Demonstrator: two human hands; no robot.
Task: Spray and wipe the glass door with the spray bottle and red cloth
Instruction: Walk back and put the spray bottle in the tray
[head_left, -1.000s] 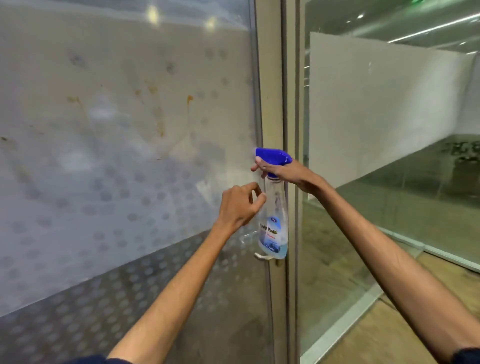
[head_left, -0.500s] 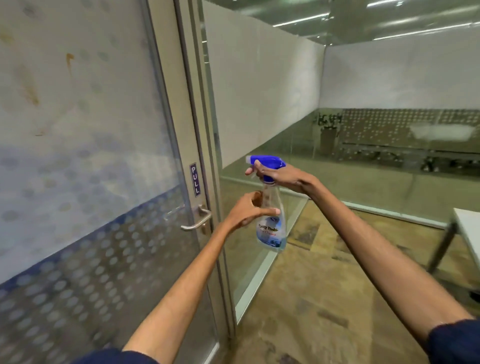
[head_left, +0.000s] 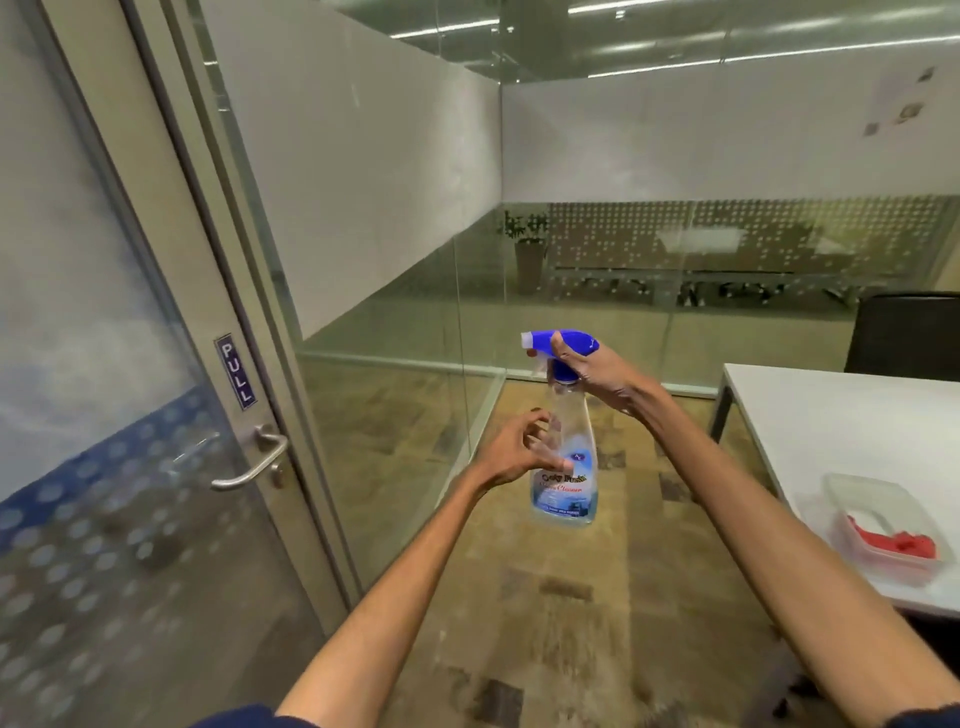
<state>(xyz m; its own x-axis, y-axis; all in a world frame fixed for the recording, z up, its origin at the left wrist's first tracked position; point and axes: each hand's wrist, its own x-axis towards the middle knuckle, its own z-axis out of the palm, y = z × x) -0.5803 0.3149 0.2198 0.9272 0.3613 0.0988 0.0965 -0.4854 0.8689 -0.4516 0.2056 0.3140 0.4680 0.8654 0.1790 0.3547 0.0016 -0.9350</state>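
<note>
My right hand (head_left: 597, 374) grips the blue trigger head of a clear spray bottle (head_left: 569, 467), which hangs upright in mid-air right of the door. My left hand (head_left: 519, 449) is just left of the bottle's body with curled fingers apart, fingertips at or near the plastic; it holds nothing. The frosted glass door (head_left: 93, 364) with a dotted lower band fills the left side. The red cloth (head_left: 906, 543) lies in a clear plastic container (head_left: 878, 525) on the white table at the right.
A metal lever handle (head_left: 249, 470) and a PULL sign (head_left: 236, 371) sit on the door's right stile. Glass partition walls (head_left: 415, 260) run back from the door frame. The white table (head_left: 841, 431) stands at the right with a dark chair (head_left: 904, 335) behind it.
My view has swung right, away from the door glass, so the table and red cloth have come into sight. Both hands and the bottle have moved away from the door.
</note>
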